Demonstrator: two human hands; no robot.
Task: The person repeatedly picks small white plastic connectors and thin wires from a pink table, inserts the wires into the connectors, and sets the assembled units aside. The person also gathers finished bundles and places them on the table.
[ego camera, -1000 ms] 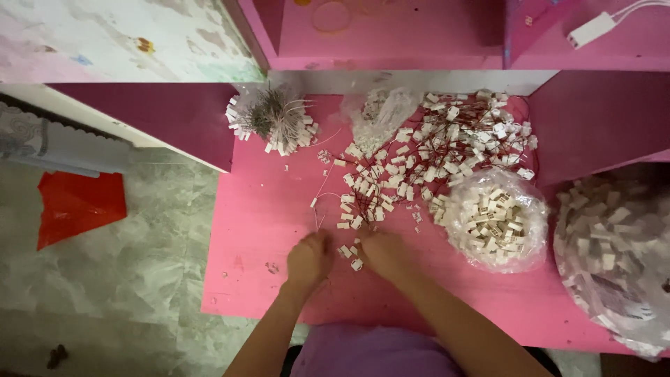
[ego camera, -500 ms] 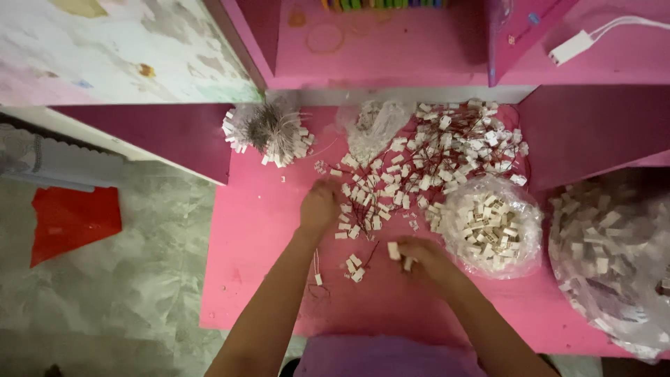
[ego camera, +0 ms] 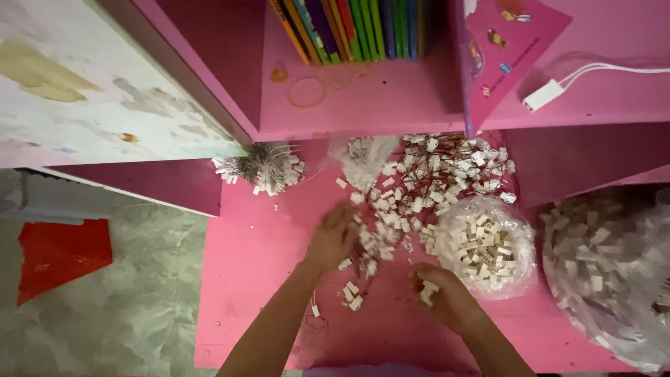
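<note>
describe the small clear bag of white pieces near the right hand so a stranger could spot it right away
On the pink table, look just beyond the right hand. The small clear bag sits there, round, open-topped and packed with white pieces. Unlike the loose pile behind it, it shows no red wires, and it is smaller than the big bag at the table's right edge.

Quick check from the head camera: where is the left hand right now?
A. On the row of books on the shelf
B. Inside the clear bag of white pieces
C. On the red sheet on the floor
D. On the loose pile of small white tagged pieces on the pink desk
D: the left hand lies flat on the loose pile of white tagged pieces spread on the pink desk, apart from the clear bag.
</note>
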